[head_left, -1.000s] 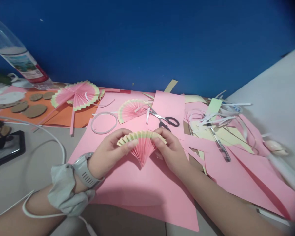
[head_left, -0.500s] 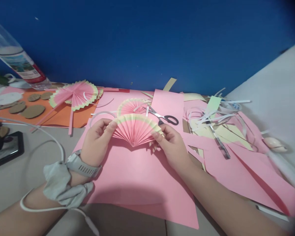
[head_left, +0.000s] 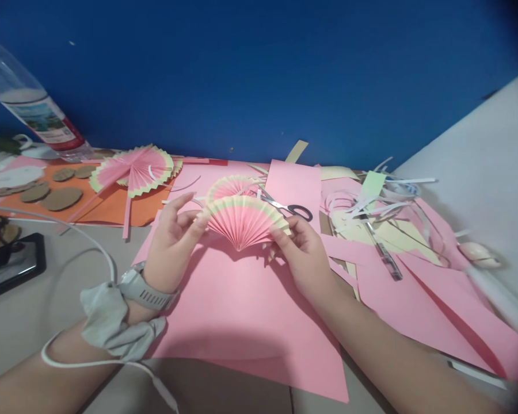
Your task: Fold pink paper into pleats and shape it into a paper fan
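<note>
A pleated paper fan (head_left: pixel 240 221), pink with a pale yellow-green rim, is spread in a half circle above a pink paper sheet (head_left: pixel 246 305). My left hand (head_left: pixel 176 238) pinches its left end between thumb and fingers, the index finger lifted away. At the right end, my right hand (head_left: pixel 300 247) grips the folds with the thumb on top and fingers beneath. Just behind lies a second pleated fan (head_left: pixel 231 185), partly hidden by the held one. Black-handled scissors (head_left: pixel 300 212) rest beside it, their tips partly covered.
Finished-looking fans with pink strips (head_left: pixel 133 169) lie on orange paper (head_left: pixel 99 210) near cardboard discs (head_left: pixel 61 199). A plastic bottle (head_left: pixel 47 121) stands at the back left, a phone-like device (head_left: pixel 15 267) nearer. Paper scraps and a pen (head_left: pixel 384 253) lie right. A white cable (head_left: pixel 95 244) crosses my left wrist.
The held fan has shifted slightly right and up in view. My left index finger has lifted off its end, while my right hand keeps its hold.
</note>
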`<move>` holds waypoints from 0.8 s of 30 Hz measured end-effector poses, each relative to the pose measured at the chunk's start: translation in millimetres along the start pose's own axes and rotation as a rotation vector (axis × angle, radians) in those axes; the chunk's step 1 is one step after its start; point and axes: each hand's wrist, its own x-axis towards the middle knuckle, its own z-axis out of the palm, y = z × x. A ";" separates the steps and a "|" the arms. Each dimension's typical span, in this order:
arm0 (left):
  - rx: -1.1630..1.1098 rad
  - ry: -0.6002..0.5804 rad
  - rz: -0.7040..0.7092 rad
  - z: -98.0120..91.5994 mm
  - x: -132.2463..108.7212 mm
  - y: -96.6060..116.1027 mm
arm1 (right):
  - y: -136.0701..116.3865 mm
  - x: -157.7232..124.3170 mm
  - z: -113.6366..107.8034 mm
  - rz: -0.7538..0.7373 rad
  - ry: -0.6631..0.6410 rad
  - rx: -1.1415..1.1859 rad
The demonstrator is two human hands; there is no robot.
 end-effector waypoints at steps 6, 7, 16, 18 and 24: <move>0.237 -0.109 0.016 4.1 -2.5 2.2 | 5.6 -1.9 -4.1 -0.115 -0.064 -0.154; 0.285 -0.142 0.010 3.6 -3.2 2.1 | 7.3 -1.5 -5.1 -0.150 -0.053 -0.120; 0.378 -0.373 0.033 4.9 -9.1 -4.3 | -8.6 -4.9 4.5 -0.231 -0.490 -0.542; 0.288 -0.293 -0.005 4.7 -8.3 -6.3 | -12.2 -5.2 6.9 -0.232 -0.529 -0.630; 0.150 -0.263 -0.185 -14.7 -7.0 -2.8 | -11.1 -3.0 5.9 -0.269 -0.548 -0.694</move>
